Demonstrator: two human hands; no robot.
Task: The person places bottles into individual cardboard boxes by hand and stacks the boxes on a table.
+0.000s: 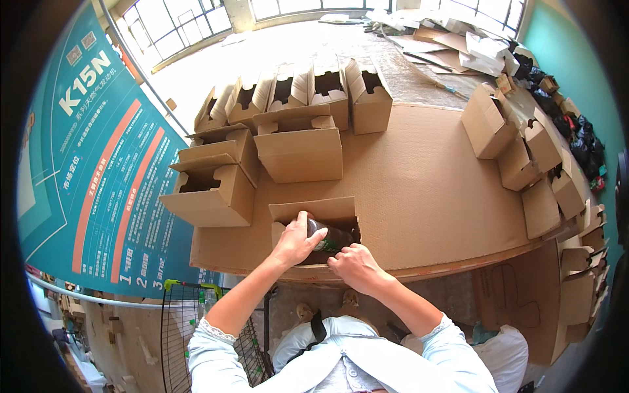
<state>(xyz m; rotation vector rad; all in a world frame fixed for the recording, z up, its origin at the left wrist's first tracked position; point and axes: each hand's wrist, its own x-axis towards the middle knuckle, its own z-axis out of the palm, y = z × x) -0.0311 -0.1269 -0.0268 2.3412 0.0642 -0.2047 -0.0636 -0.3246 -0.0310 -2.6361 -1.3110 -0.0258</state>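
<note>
Near the table's front edge stands an open cardboard box, its back flap raised. My left hand is closed round one end of a dark brown bottle with a green patch on its side. The bottle lies tilted in the mouth of the box, and its lower part is hidden inside. At the box's near right rim my right hand has its fingers curled together on the cardboard edge, close to the bottle.
Several open cartons stand at the table's back left. More boxes line the right side. A teal banner rises on the left, above a wire cart. Flattened cardboard is heaped beyond the cardboard-covered table.
</note>
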